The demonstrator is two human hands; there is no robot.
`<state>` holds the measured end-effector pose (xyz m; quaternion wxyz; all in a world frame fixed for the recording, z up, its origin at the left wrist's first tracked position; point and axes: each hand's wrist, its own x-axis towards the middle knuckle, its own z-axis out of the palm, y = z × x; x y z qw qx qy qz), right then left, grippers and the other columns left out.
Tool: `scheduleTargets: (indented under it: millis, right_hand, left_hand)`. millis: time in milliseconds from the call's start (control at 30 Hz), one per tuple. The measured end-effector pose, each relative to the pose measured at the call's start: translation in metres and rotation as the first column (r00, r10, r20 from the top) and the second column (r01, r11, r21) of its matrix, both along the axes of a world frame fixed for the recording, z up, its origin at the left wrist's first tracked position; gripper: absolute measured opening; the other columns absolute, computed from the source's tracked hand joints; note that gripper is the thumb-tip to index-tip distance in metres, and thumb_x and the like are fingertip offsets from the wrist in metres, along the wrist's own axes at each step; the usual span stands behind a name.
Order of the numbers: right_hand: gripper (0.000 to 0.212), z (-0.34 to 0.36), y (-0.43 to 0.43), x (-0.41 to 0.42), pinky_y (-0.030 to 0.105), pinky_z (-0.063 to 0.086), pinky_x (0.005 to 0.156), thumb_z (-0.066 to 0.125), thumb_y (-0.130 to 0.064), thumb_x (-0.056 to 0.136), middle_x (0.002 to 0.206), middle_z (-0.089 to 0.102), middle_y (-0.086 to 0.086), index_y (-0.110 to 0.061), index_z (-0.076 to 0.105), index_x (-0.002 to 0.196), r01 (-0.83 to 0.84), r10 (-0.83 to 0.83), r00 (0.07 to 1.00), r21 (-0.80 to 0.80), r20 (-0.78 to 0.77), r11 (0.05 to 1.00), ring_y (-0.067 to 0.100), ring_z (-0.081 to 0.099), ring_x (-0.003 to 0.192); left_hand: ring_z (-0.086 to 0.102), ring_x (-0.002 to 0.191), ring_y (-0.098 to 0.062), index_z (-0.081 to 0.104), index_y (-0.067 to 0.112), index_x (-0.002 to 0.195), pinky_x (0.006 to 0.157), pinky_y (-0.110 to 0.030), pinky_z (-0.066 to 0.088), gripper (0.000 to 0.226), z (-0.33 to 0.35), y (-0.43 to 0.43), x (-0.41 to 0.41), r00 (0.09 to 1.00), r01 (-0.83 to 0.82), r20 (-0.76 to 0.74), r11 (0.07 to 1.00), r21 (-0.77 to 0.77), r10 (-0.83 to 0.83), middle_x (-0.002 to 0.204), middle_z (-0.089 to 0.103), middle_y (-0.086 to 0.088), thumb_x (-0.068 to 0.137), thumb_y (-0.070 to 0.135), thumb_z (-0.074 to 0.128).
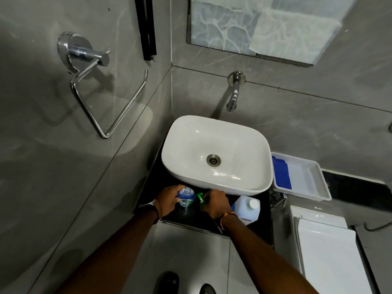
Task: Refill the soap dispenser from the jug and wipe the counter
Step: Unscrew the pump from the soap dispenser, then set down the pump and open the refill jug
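A small clear soap dispenser bottle [186, 197] with blue liquid and an open neck stands on the black counter [191, 219] in front of the basin. My left hand [168, 200] is wrapped around its left side. Just right of the bottle, my right hand [215, 203] holds the green pump head [200, 197], off the bottle. The white jug [248, 209] with a white cap stands on the counter behind my right wrist, capped. A blue cloth [281, 176] lies in a white tray.
A white basin [216, 153] sits on the counter under a wall tap [233, 96]. The white tray [305, 177] is to the right, with a white toilet cistern [324, 240] below it. A chrome towel ring [101, 90] hangs on the left wall.
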<state>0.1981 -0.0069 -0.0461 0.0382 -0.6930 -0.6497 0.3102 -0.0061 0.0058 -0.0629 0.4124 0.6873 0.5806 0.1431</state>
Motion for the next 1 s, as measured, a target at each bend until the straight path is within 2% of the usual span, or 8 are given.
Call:
scheduleTargets:
  millis: [267,467,567,700,833,933,1000]
  right_hand:
    - [0.027,-0.035,0.007,-0.008,0.043,0.053,0.093,0.066,-0.029,0.094,0.117,0.071,0.021,-0.01,0.071,0.112,-0.018,0.013,0.995,0.05,0.098,0.999,0.043,0.064,0.112]
    - [0.032,-0.046,0.002,-0.004,0.046,0.051,0.101,0.053,-0.012,0.095,0.128,0.067,0.02,-0.016,0.062,0.126,-0.018,0.012,0.994,0.057,0.112,0.998,0.044,0.061,0.121]
    - [0.031,-0.045,0.004,0.0,0.043,0.051,0.1,0.055,-0.014,0.095,0.13,0.067,0.017,-0.017,0.061,0.126,-0.023,0.014,0.995,0.084,0.102,0.996,0.04,0.061,0.122]
    - [0.04,-0.042,-0.001,0.002,0.043,0.054,0.093,0.072,-0.022,0.086,0.13,0.065,0.01,-0.018,0.059,0.123,-0.023,0.015,0.995,0.079,0.103,0.997,0.036,0.062,0.12]
    - [0.045,-0.039,-0.018,0.011,0.041,0.056,0.088,0.072,-0.026,0.086,0.131,0.064,0.004,-0.021,0.059,0.128,0.065,-0.081,0.993,0.17,0.088,0.983,0.031,0.064,0.117]
    - [0.035,-0.036,-0.043,0.022,0.038,0.055,0.084,0.072,-0.027,0.087,0.121,0.066,0.001,-0.021,0.064,0.121,0.147,-0.154,0.988,0.238,0.011,0.96,0.028,0.067,0.108]
    - [0.026,-0.037,-0.065,0.029,0.035,0.054,0.081,0.072,-0.029,0.088,0.111,0.069,0.0,-0.021,0.067,0.112,0.174,-0.17,0.985,0.285,-0.039,0.943,0.025,0.069,0.1]
  left_hand:
    - [0.056,0.127,-0.029,0.049,0.003,0.139,0.109,-0.041,0.047,0.052,-0.009,0.0,-0.004,0.999,-0.005,0.051,1.0,-0.005,0.006,0.14,0.055,-0.016,0.088,-0.005,0.06]
    - [0.056,0.127,-0.027,0.047,0.004,0.141,0.109,-0.034,0.046,0.056,-0.015,-0.001,-0.006,0.996,-0.027,0.081,1.0,-0.013,0.028,0.141,0.054,-0.015,0.088,-0.008,0.059]
    - [0.057,0.127,-0.027,0.046,0.004,0.141,0.107,-0.031,0.046,0.057,-0.016,0.0,-0.006,0.995,-0.032,0.094,0.999,-0.023,0.034,0.141,0.054,-0.015,0.087,-0.008,0.06]
    - [0.056,0.127,-0.03,0.042,0.004,0.144,0.11,-0.041,0.046,0.065,-0.016,0.001,-0.008,0.992,-0.04,0.121,0.997,-0.058,0.047,0.143,0.052,-0.017,0.084,-0.012,0.06]
    - [0.054,0.129,-0.035,0.035,0.001,0.147,0.11,-0.048,0.044,0.07,-0.021,-0.003,-0.011,0.98,-0.081,0.172,0.989,-0.12,0.101,0.146,0.048,-0.021,0.083,-0.019,0.056]
    - [0.051,0.13,-0.038,0.035,-0.003,0.145,0.111,-0.045,0.042,0.066,-0.024,-0.012,-0.013,0.974,-0.136,0.165,0.984,-0.112,0.153,0.145,0.047,-0.023,0.084,-0.02,0.054]
    - [0.051,0.128,-0.037,0.041,-0.005,0.14,0.108,-0.042,0.044,0.059,-0.027,-0.025,-0.015,0.958,-0.233,0.154,0.969,-0.078,0.243,0.14,0.05,-0.025,0.085,-0.02,0.053]
